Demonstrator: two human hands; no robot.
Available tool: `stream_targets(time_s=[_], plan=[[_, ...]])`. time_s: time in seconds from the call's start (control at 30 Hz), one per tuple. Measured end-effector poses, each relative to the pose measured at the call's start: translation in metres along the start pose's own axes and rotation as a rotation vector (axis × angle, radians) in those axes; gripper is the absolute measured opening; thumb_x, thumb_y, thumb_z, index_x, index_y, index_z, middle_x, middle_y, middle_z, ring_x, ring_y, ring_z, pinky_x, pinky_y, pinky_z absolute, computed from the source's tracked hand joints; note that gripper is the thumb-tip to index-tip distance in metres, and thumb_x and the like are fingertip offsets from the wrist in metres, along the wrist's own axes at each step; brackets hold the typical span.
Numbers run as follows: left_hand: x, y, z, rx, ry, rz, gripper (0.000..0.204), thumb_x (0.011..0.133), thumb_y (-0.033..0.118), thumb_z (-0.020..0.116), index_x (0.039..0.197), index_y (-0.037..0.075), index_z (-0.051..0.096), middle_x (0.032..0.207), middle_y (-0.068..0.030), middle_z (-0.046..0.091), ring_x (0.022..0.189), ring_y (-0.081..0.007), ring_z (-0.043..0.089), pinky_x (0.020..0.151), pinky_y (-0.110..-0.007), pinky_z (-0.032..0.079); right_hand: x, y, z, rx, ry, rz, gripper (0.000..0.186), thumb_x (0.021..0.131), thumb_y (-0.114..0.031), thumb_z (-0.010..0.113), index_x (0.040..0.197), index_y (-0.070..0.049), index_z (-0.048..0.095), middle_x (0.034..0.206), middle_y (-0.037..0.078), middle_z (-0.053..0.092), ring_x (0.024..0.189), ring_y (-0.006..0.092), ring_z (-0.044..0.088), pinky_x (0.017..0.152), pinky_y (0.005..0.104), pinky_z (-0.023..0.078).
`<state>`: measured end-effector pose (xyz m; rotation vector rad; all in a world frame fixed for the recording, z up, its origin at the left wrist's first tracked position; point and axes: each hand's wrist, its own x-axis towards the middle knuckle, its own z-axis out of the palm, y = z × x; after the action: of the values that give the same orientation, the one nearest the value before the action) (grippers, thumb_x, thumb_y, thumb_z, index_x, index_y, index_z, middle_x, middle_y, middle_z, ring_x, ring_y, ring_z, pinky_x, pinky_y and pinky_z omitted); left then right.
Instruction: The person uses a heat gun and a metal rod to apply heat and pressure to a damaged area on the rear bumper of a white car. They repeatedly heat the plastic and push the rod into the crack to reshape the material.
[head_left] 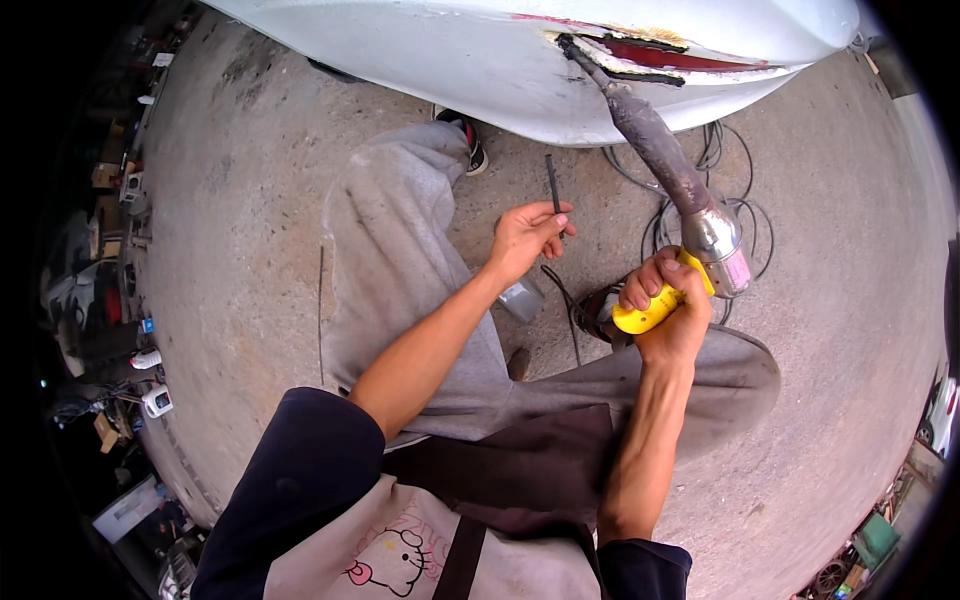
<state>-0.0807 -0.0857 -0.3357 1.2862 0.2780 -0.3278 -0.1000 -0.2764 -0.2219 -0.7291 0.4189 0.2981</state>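
My right hand (pixel 672 300) is wrapped round the yellow handle of a hot-air gun (pixel 660 150), which has a metal collar and a long, scorched barrel. Its narrow nozzle reaches the left end of a long split (pixel 660 56) in a pale bumper-like car panel (pixel 430 60). Red and black material shows along the split, and its edges are ragged. Between the thumb and fingers of my left hand (pixel 528 238) is a thin dark rod (pixel 552 180), held nearly upright below the panel and apart from it.
Dark cables (pixel 745 210) lie coiled on the concrete floor behind the gun. Between my bent legs sits a small grey box-shaped thing (pixel 521 299). A thin rod (pixel 321 310) lies left of my leg. Boxes and bottles (pixel 157 401) line the far left; assorted clutter (pixel 875 540) is at lower right.
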Motion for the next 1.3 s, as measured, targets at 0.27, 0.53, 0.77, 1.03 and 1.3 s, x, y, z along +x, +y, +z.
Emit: stream_targets(time_s=[0.27, 0.53, 0.77, 1.03, 1.3], plan=[[0.0, -0.001, -0.003, -0.033, 0.027, 0.002, 0.025, 0.093, 0.012, 0.057, 0.114, -0.002, 0.059, 0.086, -0.0084, 0.068, 0.057, -0.0086, 0.057, 0.051, -0.022, 0.046, -0.001, 0.008, -0.001, -0.009, 0.008, 0.014, 0.015, 0.077, -0.014, 0.057, 0.083, -0.004, 0.047, 0.062, 0.006, 0.043, 0.051, 0.0174, 0.044, 0.05, 0.0314, 0.038], [-0.001, 0.008, -0.01, -0.023, -0.02, -0.03, 0.024, 0.093, 0.013, 0.057, 0.113, -0.002, 0.057, 0.087, -0.0104, 0.066, 0.06, -0.0113, 0.059, 0.053, -0.022, 0.045, -0.017, 0.003, 0.013, -0.301, 0.026, -0.26, 0.014, 0.076, -0.011, 0.06, 0.081, -0.001, 0.052, 0.061, 0.006, 0.048, 0.051, 0.0147, 0.047, 0.05, 0.0279, 0.039], [-0.064, 0.1, -0.06, 0.046, -0.05, -0.06, 0.023, 0.095, 0.013, 0.053, 0.113, -0.001, 0.055, 0.082, -0.0098, 0.062, 0.057, -0.0122, 0.054, 0.052, -0.024, 0.042, -0.036, 0.024, -0.011, -0.42, 0.13, -0.477, 0.031, 0.07, -0.003, 0.078, 0.098, -0.001, 0.066, 0.089, 0.003, 0.066, 0.082, 0.0109, 0.061, 0.07, 0.0257, 0.05], [-0.131, 0.19, -0.183, 0.36, 0.683, 0.174, 0.024, 0.097, 0.026, 0.05, 0.099, 0.004, 0.057, 0.064, 0.0004, 0.05, 0.046, -0.0051, 0.032, 0.043, -0.022, 0.027, -0.016, 0.072, -0.012, -0.113, 0.039, -0.327, 0.041, 0.067, -0.006, 0.079, 0.105, -0.002, 0.064, 0.096, 0.005, 0.067, 0.086, 0.0116, 0.062, 0.073, 0.027, 0.051], [-0.117, 0.147, -0.196, 0.549, 1.149, 0.109, 0.032, 0.097, 0.025, 0.047, 0.067, 0.016, 0.048, 0.057, 0.0069, 0.041, 0.044, -0.0082, 0.03, 0.044, -0.026, 0.025, 0.005, 0.082, 0.0, -0.018, -0.112, -0.248, 0.04, 0.066, -0.007, 0.079, 0.103, -0.002, 0.064, 0.094, 0.006, 0.068, 0.084, 0.013, 0.064, 0.073, 0.0283, 0.051]])
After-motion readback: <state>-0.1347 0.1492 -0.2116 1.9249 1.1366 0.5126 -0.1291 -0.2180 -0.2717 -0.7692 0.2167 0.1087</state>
